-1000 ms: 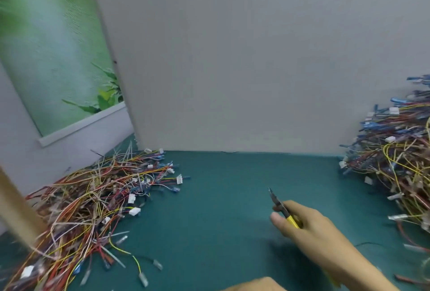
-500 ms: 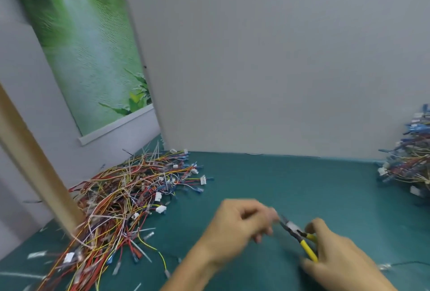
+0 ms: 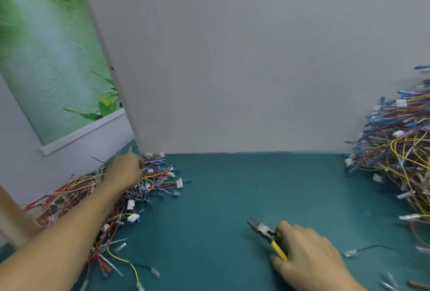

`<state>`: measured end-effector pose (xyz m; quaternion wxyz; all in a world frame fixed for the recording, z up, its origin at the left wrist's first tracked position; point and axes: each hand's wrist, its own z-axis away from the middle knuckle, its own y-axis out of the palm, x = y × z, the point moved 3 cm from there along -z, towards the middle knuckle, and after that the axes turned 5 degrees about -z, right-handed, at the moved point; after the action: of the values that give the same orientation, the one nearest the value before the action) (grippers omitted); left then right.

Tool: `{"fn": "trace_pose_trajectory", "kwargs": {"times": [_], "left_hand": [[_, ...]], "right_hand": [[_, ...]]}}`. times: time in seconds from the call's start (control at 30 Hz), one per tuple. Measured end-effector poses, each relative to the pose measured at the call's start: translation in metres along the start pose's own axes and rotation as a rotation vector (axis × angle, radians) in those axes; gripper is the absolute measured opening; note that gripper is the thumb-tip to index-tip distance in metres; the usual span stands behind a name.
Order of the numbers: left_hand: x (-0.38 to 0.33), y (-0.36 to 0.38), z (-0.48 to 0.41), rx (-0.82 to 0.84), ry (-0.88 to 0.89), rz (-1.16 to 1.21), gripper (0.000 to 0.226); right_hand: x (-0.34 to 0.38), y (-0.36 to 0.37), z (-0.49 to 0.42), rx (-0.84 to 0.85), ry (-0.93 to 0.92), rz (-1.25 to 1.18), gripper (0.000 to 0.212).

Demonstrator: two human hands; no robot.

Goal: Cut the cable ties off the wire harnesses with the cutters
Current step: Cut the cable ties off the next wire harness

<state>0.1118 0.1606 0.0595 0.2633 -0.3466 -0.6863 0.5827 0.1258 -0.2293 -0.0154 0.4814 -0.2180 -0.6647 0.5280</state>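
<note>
The cutters point(image 3: 267, 236) are at the near right of the green mat point(image 3: 232, 197), with yellow handles and a dark head. The tips point away and to the left, and the jaws stand slightly parted. Whether the head touches the mat or sits just above it cannot be told.

The right hand point(image 3: 307, 258) grips the cutters. Its fingers are curled together round the yellow handles, with the knuckles uppermost. The head projects clear of the hand on the left side.

The left hand point(image 3: 126, 170) is extended across the left pile of wire harnesses point(image 3: 93, 197), at the pile's far end near the board. Its fingers are curled downward among the wires. Whether they pinch a harness cannot be told, as the fingertips are hidden.

The left pile is a loose spread of red, yellow, white and blue wires with white connectors, running along the left edge of the mat. The right pile of wire harnesses point(image 3: 400, 151) is heaped higher at the right edge, well apart from both hands. Cable ties cannot be made out in either pile.

One loose dark wire point(image 3: 370, 249) lies on the mat just right of the right hand. A plain grey board point(image 3: 232, 58) stands upright along the far edge of the mat. A green poster point(image 3: 46, 46) hangs on the wall to the left, and a wooden post point(image 3: 11, 216) slants at the near left edge.
</note>
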Motion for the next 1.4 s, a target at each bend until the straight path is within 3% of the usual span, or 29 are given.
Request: {"fn": "trace_pose_trajectory", "kwargs": {"times": [0.13,0.27,0.5,0.8,0.87,0.97,1.03,1.3,1.4], "left_hand": [[0.009,0.016,-0.002,0.143,0.071,-0.226,0.016],[0.004,0.018,-0.005,0.166,0.116,-0.318,0.015],[0.009,0.018,-0.008,0.116,0.093,-0.364,0.014],[0.019,0.015,-0.012,0.189,0.042,-0.450,0.016],[0.022,0.008,-0.015,0.184,0.065,-0.331,0.016],[0.032,0.001,-0.012,0.333,0.100,0.063,0.011],[0.035,-0.005,-0.006,0.407,0.117,0.201,0.018],[0.037,-0.010,-0.008,0.295,0.065,0.405,0.013],[0.046,-0.011,-0.007,0.064,-0.010,0.644,0.012]], "right_hand": [[0.001,0.001,0.000,0.014,-0.001,0.022,0.022],[-0.001,0.001,0.000,0.017,-0.012,0.020,0.023],[-0.003,0.002,-0.001,0.028,-0.005,0.026,0.024],[-0.002,0.001,0.000,0.028,-0.003,0.041,0.025],[-0.002,0.001,0.000,0.024,-0.002,0.042,0.025],[-0.002,0.001,0.001,0.015,-0.009,0.044,0.024],[-0.002,0.001,0.001,0.013,-0.010,0.038,0.023],[-0.002,0.001,0.001,0.026,-0.005,0.031,0.025],[-0.002,0.000,0.000,0.031,-0.001,0.024,0.025]]}}
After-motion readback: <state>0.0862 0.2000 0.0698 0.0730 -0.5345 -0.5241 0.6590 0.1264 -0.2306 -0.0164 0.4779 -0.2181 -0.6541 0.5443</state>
